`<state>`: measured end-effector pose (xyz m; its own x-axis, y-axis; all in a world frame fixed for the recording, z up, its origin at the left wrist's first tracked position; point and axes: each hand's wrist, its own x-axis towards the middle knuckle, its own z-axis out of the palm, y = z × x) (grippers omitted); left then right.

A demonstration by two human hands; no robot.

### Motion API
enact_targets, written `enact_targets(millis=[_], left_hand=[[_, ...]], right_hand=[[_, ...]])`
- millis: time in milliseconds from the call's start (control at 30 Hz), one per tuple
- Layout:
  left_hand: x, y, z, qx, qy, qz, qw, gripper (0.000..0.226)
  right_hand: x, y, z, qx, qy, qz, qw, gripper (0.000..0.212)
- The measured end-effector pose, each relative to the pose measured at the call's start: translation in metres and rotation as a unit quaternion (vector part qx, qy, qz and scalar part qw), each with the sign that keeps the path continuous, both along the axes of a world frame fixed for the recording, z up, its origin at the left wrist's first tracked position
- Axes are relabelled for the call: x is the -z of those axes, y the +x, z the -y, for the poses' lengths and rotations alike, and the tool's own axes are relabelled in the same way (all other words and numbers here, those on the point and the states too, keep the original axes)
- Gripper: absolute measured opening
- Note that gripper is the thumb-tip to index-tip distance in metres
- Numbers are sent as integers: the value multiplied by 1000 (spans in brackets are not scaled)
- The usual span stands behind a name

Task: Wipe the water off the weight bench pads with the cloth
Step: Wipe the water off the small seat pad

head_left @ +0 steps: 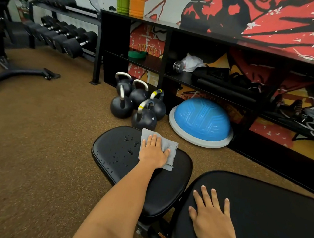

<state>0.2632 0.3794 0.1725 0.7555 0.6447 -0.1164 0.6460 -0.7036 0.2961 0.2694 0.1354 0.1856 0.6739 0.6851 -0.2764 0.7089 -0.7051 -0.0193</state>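
The black seat pad (165,185) of the weight bench lies in the middle of the view. Water drops (127,145) bead on its far left part. A grey cloth (173,146) lies flat on the pad's far end. My left hand (153,152) presses on the cloth with straight fingers, just right of the drops. The larger black back pad (270,221) fills the lower right and looks dry. My right hand (211,220) rests flat on its near left part, fingers spread.
Several black kettlebells (137,104) and a blue half-ball trainer (201,120) sit on the brown floor just beyond the seat pad. A long black shelf unit (201,37) runs behind them. A dumbbell rack (63,36) stands at the far left.
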Motion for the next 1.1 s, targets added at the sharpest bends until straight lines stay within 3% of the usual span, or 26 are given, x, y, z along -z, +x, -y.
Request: enact_targets(millis=[500,1100], left_hand=[[7,-56,16,-57,15,-1,998,70],[7,-49,70,7,5,5,1000,67]], right_hand=[[-1,0,2,-13,4,3,1000,55],[-14,7,-18,14,-6,-37,999,51]])
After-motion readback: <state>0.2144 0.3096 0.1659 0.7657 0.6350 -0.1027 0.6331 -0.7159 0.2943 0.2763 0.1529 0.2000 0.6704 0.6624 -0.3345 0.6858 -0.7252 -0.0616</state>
